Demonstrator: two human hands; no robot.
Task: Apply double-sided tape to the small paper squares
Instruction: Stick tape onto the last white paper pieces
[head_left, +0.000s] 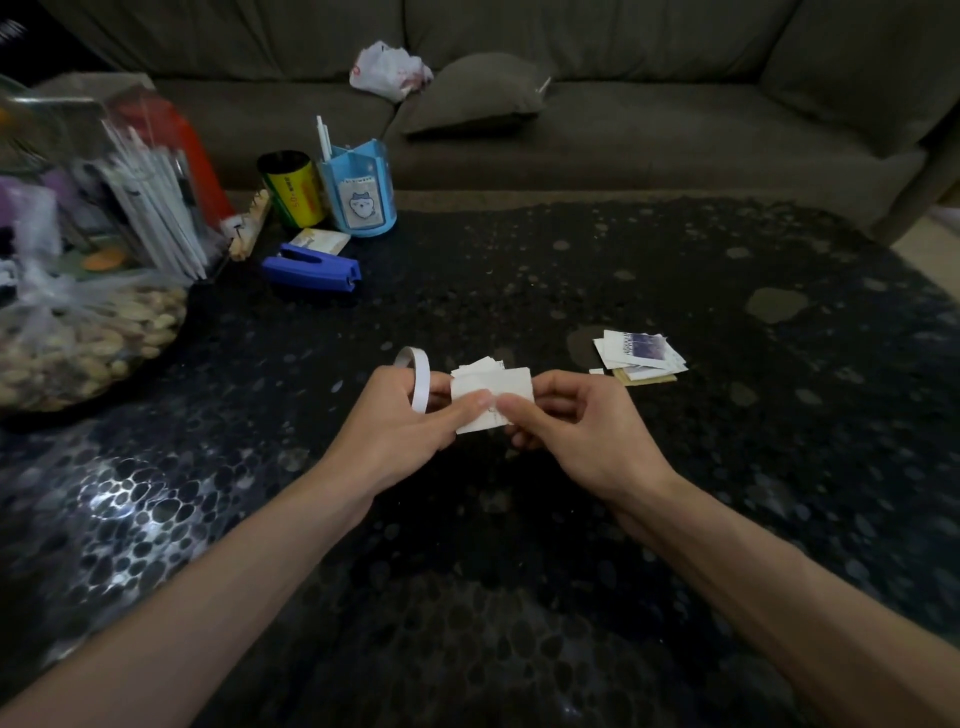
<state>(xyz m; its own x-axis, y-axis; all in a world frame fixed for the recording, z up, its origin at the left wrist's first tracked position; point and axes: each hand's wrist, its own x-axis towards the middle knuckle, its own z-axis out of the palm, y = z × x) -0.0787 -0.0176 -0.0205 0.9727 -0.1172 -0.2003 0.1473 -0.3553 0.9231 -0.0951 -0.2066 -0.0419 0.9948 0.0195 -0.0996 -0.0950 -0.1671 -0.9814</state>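
Above the middle of the dark table (571, 270), both hands meet on a small stack of squares (491, 395) held clear of the surface. The left hand (400, 415) pinches the stack's left edge, thumb on the front and fingers curled behind, and the white ring of tape (418, 382) sits looped over those fingers. The right hand (576, 431) pinches the front sheet near its middle, thumb and forefinger closed on the paper with the other fingers folded under. Whether a strip of tape already lies on that sheet is too small to tell. The step looks like either pressing a piece down or working the top square free of the stack. The next move probably calls for one hand to steady a single square while the other draws a short length from the ring, so the grip on the stack must loosen without letting the sheets fan out or drop. More cut papers (639, 356) lie well to the right; a blue stapler (311, 267) and a pen pot (358, 192) stand far back on the left
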